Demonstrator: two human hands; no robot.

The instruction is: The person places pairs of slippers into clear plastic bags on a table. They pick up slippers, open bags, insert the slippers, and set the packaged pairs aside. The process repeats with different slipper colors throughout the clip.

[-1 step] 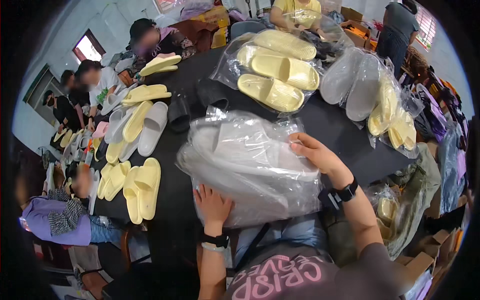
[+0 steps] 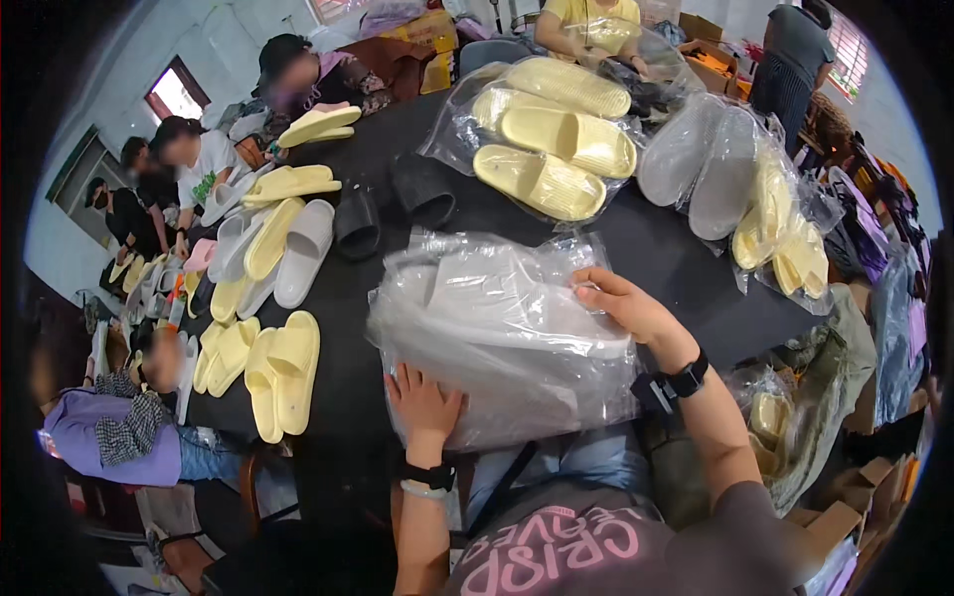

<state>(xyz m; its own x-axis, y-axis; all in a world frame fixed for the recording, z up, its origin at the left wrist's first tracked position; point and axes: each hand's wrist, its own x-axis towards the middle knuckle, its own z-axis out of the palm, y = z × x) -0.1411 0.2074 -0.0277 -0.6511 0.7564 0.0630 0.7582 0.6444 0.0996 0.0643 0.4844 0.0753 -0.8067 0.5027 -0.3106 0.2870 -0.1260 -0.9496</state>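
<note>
Roughly crosswise lie the bagged gray slippers [image 2: 482, 283], toes apparently leftward.

Beyond the black worktop [image 2: 686, 308], a co-worker in a yellow top [image 2: 556, 35] is near an open cardboard box [image 2: 717, 83]. At the upper right, a person in a dark grey top [image 2: 798, 50] stands beside a barred window [image 2: 852, 50]. On the left are a white T-shirt [image 2: 221, 164] and, nearer, a purple garment [image 2: 75, 442] on other people. Black slides [image 2: 358, 228] and pale yellow slides [image 2: 286, 382] lie on the worktop; an olive sack [image 2: 840, 387] slumps at the right, above cardboard cartons [image 2: 860, 497].
</note>
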